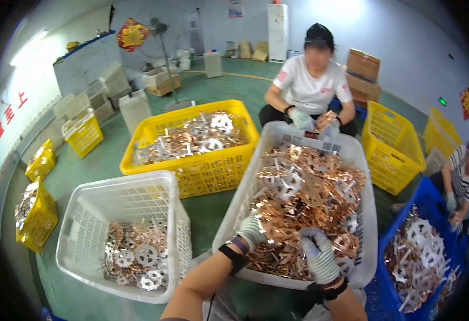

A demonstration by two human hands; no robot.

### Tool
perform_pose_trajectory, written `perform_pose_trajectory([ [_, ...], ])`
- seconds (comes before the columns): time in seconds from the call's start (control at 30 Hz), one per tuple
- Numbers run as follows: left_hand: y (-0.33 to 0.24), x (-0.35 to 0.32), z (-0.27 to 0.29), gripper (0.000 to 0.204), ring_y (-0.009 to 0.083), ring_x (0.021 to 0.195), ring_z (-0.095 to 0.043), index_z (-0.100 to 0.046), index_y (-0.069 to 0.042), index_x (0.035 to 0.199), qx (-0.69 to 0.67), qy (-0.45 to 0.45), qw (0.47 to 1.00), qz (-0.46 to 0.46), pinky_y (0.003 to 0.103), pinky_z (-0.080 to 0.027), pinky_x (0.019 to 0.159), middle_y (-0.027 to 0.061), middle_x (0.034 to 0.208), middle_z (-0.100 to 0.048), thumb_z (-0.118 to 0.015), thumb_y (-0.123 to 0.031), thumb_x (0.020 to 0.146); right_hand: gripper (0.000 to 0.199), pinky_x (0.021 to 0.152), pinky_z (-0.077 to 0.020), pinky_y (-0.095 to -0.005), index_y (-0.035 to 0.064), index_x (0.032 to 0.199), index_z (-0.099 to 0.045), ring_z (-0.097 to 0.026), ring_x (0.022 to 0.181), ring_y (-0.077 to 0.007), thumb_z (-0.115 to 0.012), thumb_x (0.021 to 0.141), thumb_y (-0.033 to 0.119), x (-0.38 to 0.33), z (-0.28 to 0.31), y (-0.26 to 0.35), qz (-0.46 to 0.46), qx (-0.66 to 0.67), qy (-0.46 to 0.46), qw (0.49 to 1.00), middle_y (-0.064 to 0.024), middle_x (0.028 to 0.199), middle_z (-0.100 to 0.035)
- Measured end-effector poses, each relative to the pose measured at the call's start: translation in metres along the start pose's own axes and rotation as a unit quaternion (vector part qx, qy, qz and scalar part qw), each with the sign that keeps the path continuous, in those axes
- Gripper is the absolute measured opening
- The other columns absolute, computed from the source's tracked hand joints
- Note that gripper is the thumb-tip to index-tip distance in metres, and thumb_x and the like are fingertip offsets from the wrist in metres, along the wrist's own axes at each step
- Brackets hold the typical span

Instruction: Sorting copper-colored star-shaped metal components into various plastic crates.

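Observation:
In front of me stands a white plastic crate heaped with copper-coloured and silvery stamped metal pieces. My left hand, in a striped knit glove, is closed at the near left of the heap on a copper-coloured metal piece. At the near right, my right hand, gloved alike, has its fingers curled down among the pieces. What lies under those fingers is hidden. A co-worker across the crate holds a small bunch of copper-coloured pieces in gloved hands over its far rim.
Left of me, a white crate holds flat pieces at its bottom. Beyond it, a yellow crate is full of them. A blue crate with pieces stands close on my right, another yellow crate behind it. Another worker sits far right.

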State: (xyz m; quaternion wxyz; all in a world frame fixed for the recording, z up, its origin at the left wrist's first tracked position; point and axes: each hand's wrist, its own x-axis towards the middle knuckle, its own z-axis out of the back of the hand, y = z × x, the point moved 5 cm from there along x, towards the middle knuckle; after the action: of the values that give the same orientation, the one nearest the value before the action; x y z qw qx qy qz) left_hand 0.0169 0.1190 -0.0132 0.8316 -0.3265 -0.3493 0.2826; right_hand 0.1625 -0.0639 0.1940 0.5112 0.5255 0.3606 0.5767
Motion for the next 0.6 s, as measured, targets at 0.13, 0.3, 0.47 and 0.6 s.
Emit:
perform_pose_trajectory([
  [0.13,-0.162,0.027,0.030,0.033,0.0294,0.087,-0.062,-0.063,-0.014,0.106,0.305,0.253,0.916,0.055,0.040,-0.050,0.076,0.0096,0.098,-0.066,-0.057,-0.031,0.078,0.043,0.086,-0.0442,-0.0441,0.0043,0.110,-0.059,-0.054,0.095,-0.0347,-0.064,0.079,0.034,0.011,0.020,-0.026,0.144,-0.353,-0.061,0.922,-0.0175,0.107,-0.054],
  [0.3,-0.135,-0.001,-0.013,0.024,0.0300,0.071,-0.062,-0.067,-0.008,0.087,0.224,0.213,0.951,0.019,0.038,-0.049,0.063,0.0135,0.074,-0.064,-0.067,-0.024,0.068,0.029,0.069,-0.0458,-0.0413,0.0055,0.104,-0.057,-0.056,0.079,-0.0337,-0.061,0.082,0.023,0.009,-0.023,-0.015,0.193,-0.306,-0.013,0.932,-0.0159,0.092,-0.057],
  [0.47,-0.088,-0.012,-0.040,0.025,0.0305,0.071,-0.063,-0.065,-0.010,0.087,0.135,0.212,0.967,0.042,0.038,-0.049,0.063,0.0136,0.076,-0.066,-0.069,-0.024,0.067,0.019,0.067,-0.0479,-0.0342,0.0020,0.097,-0.054,-0.057,0.068,-0.0228,-0.060,0.082,0.012,-0.002,-0.037,-0.032,0.079,-0.170,0.033,0.982,-0.0095,0.079,-0.058],
  [0.6,-0.062,-0.013,-0.048,0.045,0.0280,0.092,-0.060,-0.057,-0.012,0.106,-0.069,0.167,0.975,0.130,0.040,-0.048,0.079,0.0150,0.100,-0.063,-0.068,-0.034,0.069,0.022,0.068,-0.0481,-0.0260,0.0024,0.103,-0.053,-0.054,0.072,-0.0122,-0.060,0.085,0.013,-0.014,-0.033,-0.050,-0.237,0.243,0.147,0.929,-0.0083,0.083,-0.059],
])
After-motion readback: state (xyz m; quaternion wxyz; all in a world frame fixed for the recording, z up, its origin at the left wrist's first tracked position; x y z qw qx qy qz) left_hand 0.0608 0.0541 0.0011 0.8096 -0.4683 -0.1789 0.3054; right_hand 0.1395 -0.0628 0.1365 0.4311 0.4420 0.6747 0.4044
